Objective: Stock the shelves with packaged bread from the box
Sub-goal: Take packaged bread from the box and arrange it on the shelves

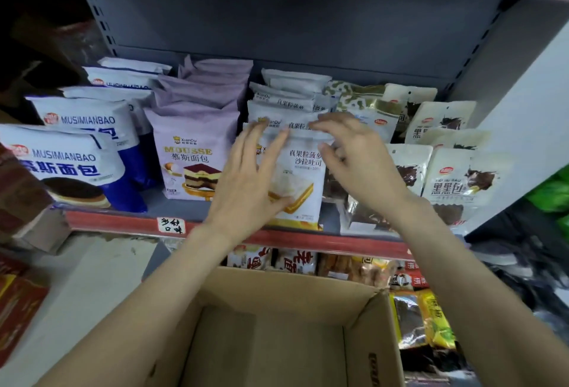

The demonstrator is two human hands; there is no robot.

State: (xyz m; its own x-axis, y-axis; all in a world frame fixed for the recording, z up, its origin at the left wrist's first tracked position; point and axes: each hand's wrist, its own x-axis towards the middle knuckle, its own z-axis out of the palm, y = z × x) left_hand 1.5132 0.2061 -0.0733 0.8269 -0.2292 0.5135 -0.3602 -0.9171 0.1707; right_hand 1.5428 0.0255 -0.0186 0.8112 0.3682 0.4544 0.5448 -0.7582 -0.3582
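Note:
A white bread package with a sandwich-toast picture (303, 177) stands at the front of a row of the same packages on the grey shelf (172, 206). My left hand (246, 183) lies flat against the package's left front, fingers straight. My right hand (354, 155) hovers at its upper right edge with fingers loosely bent, holding nothing. Below my arms sits the open cardboard box (277, 319); no bread shows inside it.
Purple mousse bread bags (191, 164) and blue-white Musimianbao bags (70, 164) fill the shelf's left side. Dark bread packets (455, 183) stand to the right. A red shelf edge with a handwritten label (171, 225) runs below. More snack packets (421, 322) lie on the lower shelf.

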